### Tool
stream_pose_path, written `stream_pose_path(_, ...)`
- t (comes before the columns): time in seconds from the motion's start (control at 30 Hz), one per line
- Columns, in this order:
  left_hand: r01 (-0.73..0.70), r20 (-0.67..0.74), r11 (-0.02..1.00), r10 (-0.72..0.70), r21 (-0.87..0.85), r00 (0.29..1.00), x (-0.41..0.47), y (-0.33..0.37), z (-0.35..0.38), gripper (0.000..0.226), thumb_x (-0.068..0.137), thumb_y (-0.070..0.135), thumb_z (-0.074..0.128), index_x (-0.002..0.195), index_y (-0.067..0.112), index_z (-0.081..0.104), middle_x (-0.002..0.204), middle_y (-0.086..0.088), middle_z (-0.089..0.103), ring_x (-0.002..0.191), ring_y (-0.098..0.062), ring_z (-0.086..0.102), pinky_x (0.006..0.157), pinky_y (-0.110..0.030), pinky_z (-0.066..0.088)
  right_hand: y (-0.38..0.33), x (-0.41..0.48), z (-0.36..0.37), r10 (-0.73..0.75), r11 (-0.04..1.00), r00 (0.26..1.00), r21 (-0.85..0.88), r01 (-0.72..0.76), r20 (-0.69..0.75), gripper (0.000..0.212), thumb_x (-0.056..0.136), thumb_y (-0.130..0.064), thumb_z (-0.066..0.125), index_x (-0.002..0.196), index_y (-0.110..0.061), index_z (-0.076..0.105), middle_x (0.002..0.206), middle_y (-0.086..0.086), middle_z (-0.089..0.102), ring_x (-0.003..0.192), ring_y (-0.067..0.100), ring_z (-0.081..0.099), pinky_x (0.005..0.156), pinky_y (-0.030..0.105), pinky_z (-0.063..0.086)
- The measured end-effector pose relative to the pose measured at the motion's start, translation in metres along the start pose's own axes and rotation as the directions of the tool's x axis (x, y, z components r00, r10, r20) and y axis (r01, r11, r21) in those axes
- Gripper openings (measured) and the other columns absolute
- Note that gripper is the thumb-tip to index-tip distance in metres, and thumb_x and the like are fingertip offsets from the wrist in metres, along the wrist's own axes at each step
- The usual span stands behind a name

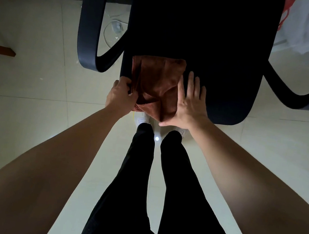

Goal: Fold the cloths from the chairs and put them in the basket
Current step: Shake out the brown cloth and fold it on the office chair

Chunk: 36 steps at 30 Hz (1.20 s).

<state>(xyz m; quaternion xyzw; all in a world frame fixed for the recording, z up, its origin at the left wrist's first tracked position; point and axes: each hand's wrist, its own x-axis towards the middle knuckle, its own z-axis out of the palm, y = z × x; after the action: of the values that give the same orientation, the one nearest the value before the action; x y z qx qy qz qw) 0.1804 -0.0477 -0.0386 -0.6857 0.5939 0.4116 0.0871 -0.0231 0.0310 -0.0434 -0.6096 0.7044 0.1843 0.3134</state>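
While the left hand [120, 95] pinches the brown cloth [156, 86] edge, the right hand [189, 103] lies flat, fingers [191, 82] released, probably holding the fold against the chair seat [224, 67].

A rust-brown cloth [155, 84] lies on a black office chair [208, 36]; pale cream floor tiles [32, 43]; black trousers [159, 195]; shoes [141, 118] seemingly white.

No readable text, label, brand, number or sign anywhere. Red markings on the white plastic bag [304, 28], far beyond the fingers at the upper right, too blurred to read as letters.
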Motion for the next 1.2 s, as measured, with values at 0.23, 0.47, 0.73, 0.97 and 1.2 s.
stream_pose_path(0.23, -0.099, -0.078, 0.992, 0.106, 0.078, 0.991, -0.002, 0.028, 0.001, 0.074, 0.087, 0.062, 0.052, 0.144, 0.020, 0.030, 0.138, -0.011, 0.040, 0.126, -0.032, 0.044, 0.099, -0.047, 0.039, 0.009, 0.012, -0.020, -0.112, 0.967, 0.970, 0.247, 0.057, 0.216, 0.151, 0.048, -0.085, 0.071, 0.154, -0.025, -0.020, 0.160, 0.016, -0.028, 0.148, 0.033, -0.026, 0.119, 0.050, -0.007)
stream_pose_path(0.47, -0.268, 0.148, 0.865, 0.225, 0.425, 0.963, 0.006, 0.017, 0.007, 0.131, 0.058, 0.058, 0.082, 0.153, 0.030, -0.003, 0.156, -0.017, 0.010, 0.139, -0.038, 0.023, 0.107, -0.052, 0.035, 0.023, 0.026, -0.029, 0.107, 0.780, 0.993, 0.615, -0.116, 0.052, 0.084, 0.082, -0.073, 0.053, 0.147, -0.023, 0.035, 0.134, 0.006, 0.054, 0.123, 0.023, 0.053, 0.100, 0.040, 0.045)
stream_pose_path(0.73, -0.211, 0.198, 0.838, 0.126, 0.503, 0.972, 0.005, -0.008, -0.006, 0.133, 0.058, 0.044, 0.088, 0.153, 0.033, -0.004, 0.151, -0.020, 0.014, 0.134, -0.040, 0.026, 0.104, -0.052, 0.037, 0.009, 0.045, -0.013, 0.381, 0.541, 0.910, 0.759, -0.362, 0.162, 0.035, 0.103, -0.030, 0.046, 0.131, -0.010, 0.052, 0.123, 0.014, 0.063, 0.111, 0.029, 0.061, 0.075, 0.023, 0.037)
stream_pose_path(0.97, 0.124, -0.022, 0.981, -0.129, -0.150, 0.991, 0.006, 0.029, 0.000, 0.084, 0.073, 0.057, 0.056, 0.142, 0.017, 0.027, 0.138, -0.011, 0.033, 0.130, -0.031, 0.029, 0.107, -0.048, 0.031, 0.009, 0.035, -0.020, 0.397, 0.494, 0.913, 0.817, -0.298, 0.093, 0.040, 0.103, -0.033, 0.039, 0.133, -0.012, 0.053, 0.129, 0.014, 0.060, 0.114, 0.030, 0.059, 0.081, 0.026, 0.040)
stream_pose_path(1.2, 0.247, -0.071, 0.968, -0.250, -0.051, 0.966, 0.039, 0.047, 0.015, 0.069, 0.092, 0.053, 0.052, 0.135, 0.002, 0.037, 0.134, -0.019, 0.052, 0.125, -0.036, 0.046, 0.099, -0.045, 0.042, 0.001, 0.060, -0.016, 0.471, 0.561, 0.881, 0.752, -0.347, 0.055, 0.047, 0.105, -0.043, 0.036, 0.123, -0.005, 0.056, 0.119, 0.018, 0.065, 0.110, 0.036, 0.062, 0.073, 0.026, 0.035)
